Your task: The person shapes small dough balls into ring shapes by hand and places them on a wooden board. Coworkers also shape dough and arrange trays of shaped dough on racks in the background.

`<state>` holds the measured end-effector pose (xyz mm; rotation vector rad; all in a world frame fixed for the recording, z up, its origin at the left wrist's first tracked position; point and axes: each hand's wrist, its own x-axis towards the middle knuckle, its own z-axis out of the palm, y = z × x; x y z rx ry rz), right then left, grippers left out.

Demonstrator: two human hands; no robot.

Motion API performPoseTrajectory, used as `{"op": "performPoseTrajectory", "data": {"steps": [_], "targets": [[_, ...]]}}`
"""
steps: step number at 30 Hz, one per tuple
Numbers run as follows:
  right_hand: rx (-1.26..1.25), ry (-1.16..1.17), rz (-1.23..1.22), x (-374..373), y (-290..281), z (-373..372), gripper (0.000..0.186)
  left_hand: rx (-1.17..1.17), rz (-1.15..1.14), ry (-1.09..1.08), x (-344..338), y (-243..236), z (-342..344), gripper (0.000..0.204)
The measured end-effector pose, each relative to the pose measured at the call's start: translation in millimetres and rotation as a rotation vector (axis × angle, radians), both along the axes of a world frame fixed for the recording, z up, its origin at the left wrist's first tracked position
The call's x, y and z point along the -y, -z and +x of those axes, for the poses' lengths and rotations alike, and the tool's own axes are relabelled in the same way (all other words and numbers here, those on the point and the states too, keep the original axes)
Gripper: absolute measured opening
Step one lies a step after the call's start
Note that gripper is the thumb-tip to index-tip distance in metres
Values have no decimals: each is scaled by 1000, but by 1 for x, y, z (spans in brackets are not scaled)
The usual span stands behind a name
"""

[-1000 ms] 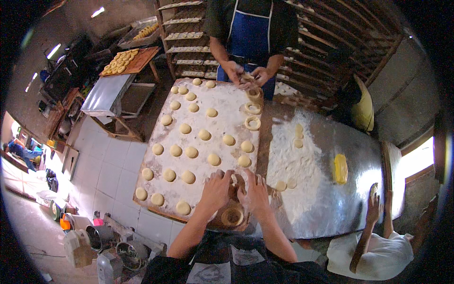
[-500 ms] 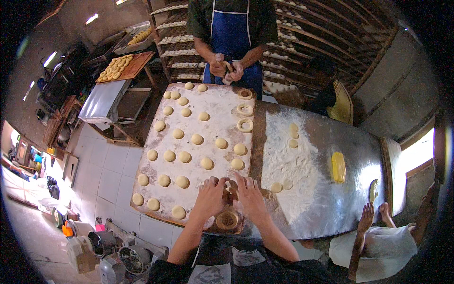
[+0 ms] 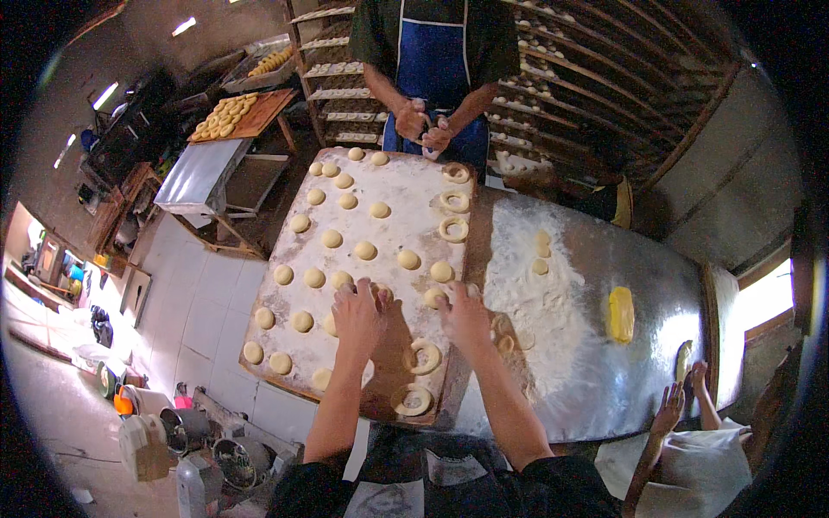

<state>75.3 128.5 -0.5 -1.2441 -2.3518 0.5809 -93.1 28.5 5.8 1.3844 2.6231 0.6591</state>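
Observation:
On the floured board lie several dough balls and flattened dough rings. My left hand is over the board's lower middle, fingers curled down among the balls; whatever lies under them is hidden. My right hand is at the board's right edge, fingers apart, fingertips beside or touching a dough ball. Two more rings lie nearest me, below my hands.
A steel table adjoins right, with flour, yellow block and a person's hands. An aproned person works opposite with dough. Racks stand behind; a side table and buckets are left.
Both my hands have moved up the board from the dough they were shaping; the left also moved leftward. Two rings now show below them. The person at right's hand has shifted lower.

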Motion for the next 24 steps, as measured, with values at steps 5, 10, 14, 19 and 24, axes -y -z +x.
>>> {"op": "performPoseTrajectory", "data": {"steps": [5,10,14,19,24], "targets": [[-104,-206,-297,-10,0,-17,40,159,56,197,-16,-10,-9,28],[-480,5,-358,-22,-8,82,42,468,141,409,-31,-24,54,29],[-150,245,-260,-59,20,185,32,405,110,722,-78,-1,127,24],[289,204,174,-89,52,224,27,81,8,689,-148,43,175,26],[146,88,-231,-97,41,226,30,-278,249,433,-126,43,203,32]]}}
